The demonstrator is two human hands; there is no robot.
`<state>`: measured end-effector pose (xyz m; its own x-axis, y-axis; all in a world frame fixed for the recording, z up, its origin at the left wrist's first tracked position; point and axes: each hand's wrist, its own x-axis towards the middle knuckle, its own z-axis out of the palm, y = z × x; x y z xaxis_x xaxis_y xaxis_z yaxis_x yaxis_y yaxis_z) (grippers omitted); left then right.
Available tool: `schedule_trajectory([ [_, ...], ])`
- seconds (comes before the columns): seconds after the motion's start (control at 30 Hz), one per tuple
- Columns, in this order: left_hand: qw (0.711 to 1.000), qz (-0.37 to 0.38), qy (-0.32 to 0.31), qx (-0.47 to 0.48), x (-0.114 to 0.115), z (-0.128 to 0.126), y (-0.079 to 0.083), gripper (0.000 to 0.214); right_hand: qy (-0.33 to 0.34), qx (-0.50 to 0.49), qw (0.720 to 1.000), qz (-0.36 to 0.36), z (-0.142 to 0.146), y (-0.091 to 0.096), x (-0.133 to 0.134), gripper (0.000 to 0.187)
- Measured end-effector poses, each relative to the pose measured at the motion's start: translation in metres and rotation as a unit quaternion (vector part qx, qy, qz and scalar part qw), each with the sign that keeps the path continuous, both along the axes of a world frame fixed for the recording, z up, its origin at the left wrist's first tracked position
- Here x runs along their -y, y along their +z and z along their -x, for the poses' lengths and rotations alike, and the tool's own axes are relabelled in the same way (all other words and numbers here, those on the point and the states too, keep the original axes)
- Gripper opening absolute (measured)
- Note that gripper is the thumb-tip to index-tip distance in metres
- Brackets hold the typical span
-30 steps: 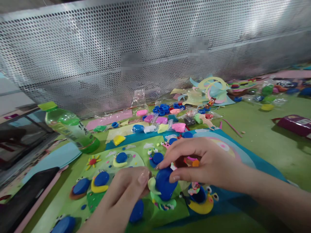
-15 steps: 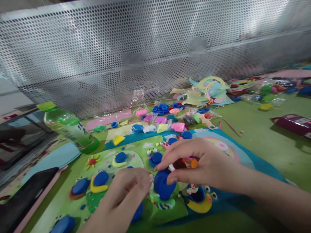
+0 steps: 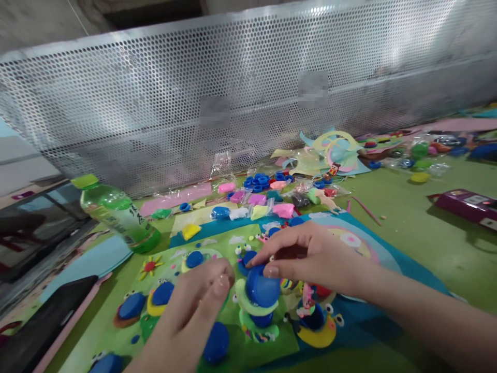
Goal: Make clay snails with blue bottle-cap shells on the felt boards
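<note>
My right hand (image 3: 298, 259) pinches a blue bottle cap (image 3: 263, 288) at its upper edge, between thumb and fingertips. A pale green clay snail body (image 3: 245, 300) curves along the cap's left side and underneath. To the left of it is my left hand (image 3: 202, 300), fingers curled and thumb pressed against them; whatever it may hold is hidden. Under both hands lies a green felt sheet (image 3: 236, 357) bearing several bottle-cap snails. Right of the held cap sits a yellow clay snail (image 3: 317, 335) with googly eyes, and a clay sun (image 3: 149, 267) lies at the sheet's left.
A green drink bottle (image 3: 116, 215) leans at the left, near a black phone (image 3: 50, 321). Bagged clay (image 3: 256, 199) and blue cap rings (image 3: 258, 181) lie behind the felt. A perforated metal panel (image 3: 155, 103) stands along the back. A purple box (image 3: 466, 204) is at right.
My left hand has drawn away from the cap to the left. The cap has tilted in my right hand, bringing the pale green clay body into view.
</note>
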<state>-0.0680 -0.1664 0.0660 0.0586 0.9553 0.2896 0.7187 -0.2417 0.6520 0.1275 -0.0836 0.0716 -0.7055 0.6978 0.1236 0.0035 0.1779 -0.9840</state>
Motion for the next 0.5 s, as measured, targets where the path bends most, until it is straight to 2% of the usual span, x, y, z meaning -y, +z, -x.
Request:
schedule_trajectory([
  [0.07, 0.999, -0.041, -0.017, -0.027, 0.001, -0.003, -0.001, 0.036, 0.003, -0.002, 1.000, -0.002, 0.001, -0.001, 0.000, 0.014],
  [0.17, 0.995, -0.048, -0.063, -0.060, 0.000, -0.010, 0.001, 0.034, 0.011, -0.014, 1.000, 0.002, 0.002, -0.002, 0.002, 0.012],
  [0.33, 0.990, -0.103, -0.013, -0.093, -0.005, -0.015, 0.006, 0.039, 0.021, -0.019, 1.000, 0.006, 0.001, -0.003, 0.003, 0.012],
  [0.5, 0.987, -0.121, -0.017, -0.105, -0.005, -0.014, 0.007, 0.040, 0.021, -0.017, 1.000, 0.014, 0.001, -0.003, 0.002, 0.015],
])
